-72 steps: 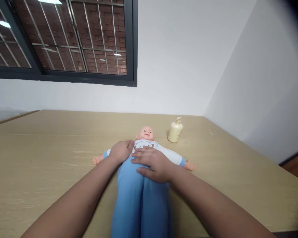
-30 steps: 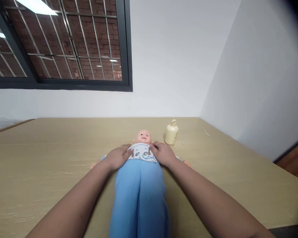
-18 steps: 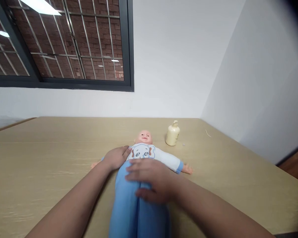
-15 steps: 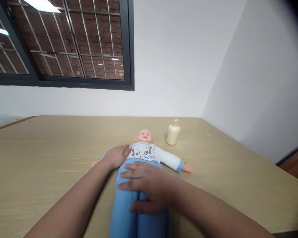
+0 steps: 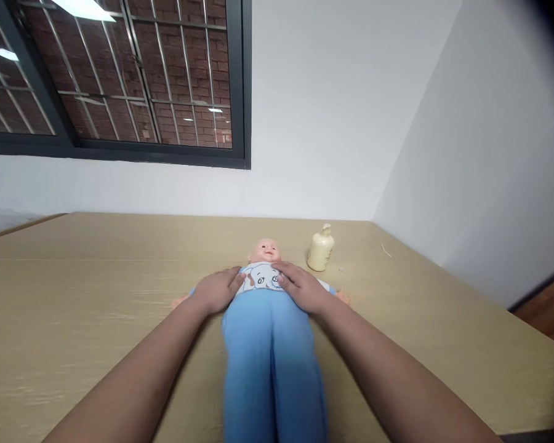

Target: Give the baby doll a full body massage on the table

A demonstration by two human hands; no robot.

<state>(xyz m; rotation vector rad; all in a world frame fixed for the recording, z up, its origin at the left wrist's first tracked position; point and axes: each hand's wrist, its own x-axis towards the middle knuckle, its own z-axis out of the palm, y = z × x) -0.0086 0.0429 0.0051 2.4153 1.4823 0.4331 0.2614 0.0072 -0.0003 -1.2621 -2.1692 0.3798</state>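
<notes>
A baby doll (image 5: 270,344) lies on its back on the table, head away from me, in blue trousers and a white top with an elephant print. My left hand (image 5: 216,290) rests over the doll's arm and chest edge on the left, fingers stretched out and thumb on the top. On the opposite side, my right hand (image 5: 305,287) lies across the chest and shoulder, fingers extended, covering part of the elephant. The doll's smiling head (image 5: 265,250) shows beyond both hands. Only the doll's hands and cuffs stick out past mine.
A cream pump bottle (image 5: 321,249) stands on the wooden table (image 5: 96,277), right of the doll's head. Near it lie a tiny pale speck and a thin strand (image 5: 386,249). White walls meet behind the table, with a barred window (image 5: 148,80) at the upper left.
My right hand has moved up from the doll's trousers to its chest and shoulder. My left hand stays in place. The doll's legs have shifted slightly right.
</notes>
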